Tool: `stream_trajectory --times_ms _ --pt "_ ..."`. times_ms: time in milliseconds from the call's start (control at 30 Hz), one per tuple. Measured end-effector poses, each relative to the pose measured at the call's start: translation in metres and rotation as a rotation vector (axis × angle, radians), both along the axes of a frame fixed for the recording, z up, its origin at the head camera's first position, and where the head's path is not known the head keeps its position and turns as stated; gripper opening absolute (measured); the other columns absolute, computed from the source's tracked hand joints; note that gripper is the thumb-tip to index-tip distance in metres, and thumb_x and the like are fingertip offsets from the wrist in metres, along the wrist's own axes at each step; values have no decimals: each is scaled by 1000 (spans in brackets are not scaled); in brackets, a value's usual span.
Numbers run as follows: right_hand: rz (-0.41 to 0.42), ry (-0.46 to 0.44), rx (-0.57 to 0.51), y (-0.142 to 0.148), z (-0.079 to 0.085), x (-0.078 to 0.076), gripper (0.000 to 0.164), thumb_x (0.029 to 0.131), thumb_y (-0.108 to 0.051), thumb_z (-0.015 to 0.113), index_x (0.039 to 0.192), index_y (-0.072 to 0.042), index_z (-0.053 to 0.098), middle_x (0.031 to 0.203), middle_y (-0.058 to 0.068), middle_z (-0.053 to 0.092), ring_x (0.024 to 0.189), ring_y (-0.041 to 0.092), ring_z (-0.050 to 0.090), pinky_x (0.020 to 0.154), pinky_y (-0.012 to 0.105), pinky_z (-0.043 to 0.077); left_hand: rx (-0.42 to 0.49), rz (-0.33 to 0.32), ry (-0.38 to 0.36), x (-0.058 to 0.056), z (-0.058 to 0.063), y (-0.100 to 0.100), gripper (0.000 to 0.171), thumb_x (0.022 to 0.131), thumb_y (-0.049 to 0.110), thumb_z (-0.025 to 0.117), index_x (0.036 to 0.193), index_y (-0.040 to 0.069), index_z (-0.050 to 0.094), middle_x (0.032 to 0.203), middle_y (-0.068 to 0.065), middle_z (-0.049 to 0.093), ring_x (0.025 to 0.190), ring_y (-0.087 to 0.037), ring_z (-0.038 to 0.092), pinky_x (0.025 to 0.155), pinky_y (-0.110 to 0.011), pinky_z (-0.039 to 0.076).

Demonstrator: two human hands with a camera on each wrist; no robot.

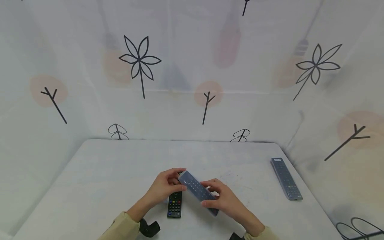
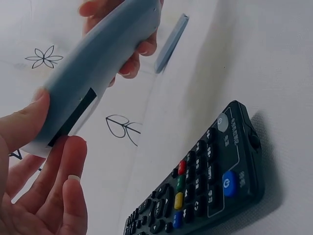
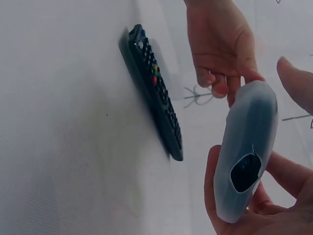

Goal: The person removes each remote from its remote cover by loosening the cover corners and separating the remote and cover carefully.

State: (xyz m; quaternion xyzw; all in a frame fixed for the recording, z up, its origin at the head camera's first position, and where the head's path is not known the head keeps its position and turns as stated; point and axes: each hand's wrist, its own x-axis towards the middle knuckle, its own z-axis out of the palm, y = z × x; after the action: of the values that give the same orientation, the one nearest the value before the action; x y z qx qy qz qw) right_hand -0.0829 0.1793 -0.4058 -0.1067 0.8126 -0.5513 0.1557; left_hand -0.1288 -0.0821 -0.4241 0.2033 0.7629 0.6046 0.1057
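Both hands hold a remote control in a cloudy translucent sleeve, lifted over the white table and tilted. My left hand pinches its far end between thumb and fingers, beside a dark slot in the sleeve in the left wrist view. At the near end, my right hand grips the sides. A dark, ragged opening in the sleeve shows in the right wrist view, near the right fingers. Below the left hand lies a bare black remote control with coloured buttons, its top partly hidden by that hand.
Another sleeved remote control lies buttons up near the table's right edge. The white table meets a patterned cloth behind and at the sides. Black wrist gear sits at the left cuff.
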Motion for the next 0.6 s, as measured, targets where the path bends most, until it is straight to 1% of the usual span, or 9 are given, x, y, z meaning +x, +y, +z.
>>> stream_trajectory --times_ms 100,200,333,400,500,600 --pt "22 23 23 -1 -1 0 61 82 -26 83 136 -10 59 124 8 53 114 29 50 88 45 49 11 6 2 0 1 1 59 84 15 81 137 6 57 98 -6 65 83 -19 65 73 -26 53" --pt "33 33 37 -1 -3 -1 61 83 -27 83 136 -11 59 122 7 53 113 28 50 87 43 49 10 8 1 0 2 1 57 85 16 81 135 5 57 96 -6 65 82 -19 65 73 -26 53" --pt "39 27 17 -1 -5 -1 57 85 -27 81 135 -9 59 122 7 54 113 28 52 87 42 49 18 3 -15 -1 2 2 55 86 16 79 135 3 57 96 -6 66 83 -18 66 74 -25 53" --pt "41 9 -14 0 -5 -1 55 87 -27 79 135 -8 59 124 9 54 114 28 52 88 41 49 44 -8 -27 -1 4 2 55 87 14 79 136 5 56 98 -7 66 85 -18 66 75 -26 54" --pt "38 -46 -66 0 -4 -1 54 91 -28 74 137 -6 57 128 10 54 116 30 52 88 42 49 83 -28 -34 0 6 2 57 86 10 78 138 8 55 101 -9 65 88 -20 66 77 -27 54" --pt "46 -101 -110 0 -3 -1 53 93 -30 68 138 -5 56 132 11 53 118 31 52 88 43 49 105 -41 -23 -1 7 1 58 86 6 77 139 10 55 102 -11 64 88 -20 66 79 -29 55"
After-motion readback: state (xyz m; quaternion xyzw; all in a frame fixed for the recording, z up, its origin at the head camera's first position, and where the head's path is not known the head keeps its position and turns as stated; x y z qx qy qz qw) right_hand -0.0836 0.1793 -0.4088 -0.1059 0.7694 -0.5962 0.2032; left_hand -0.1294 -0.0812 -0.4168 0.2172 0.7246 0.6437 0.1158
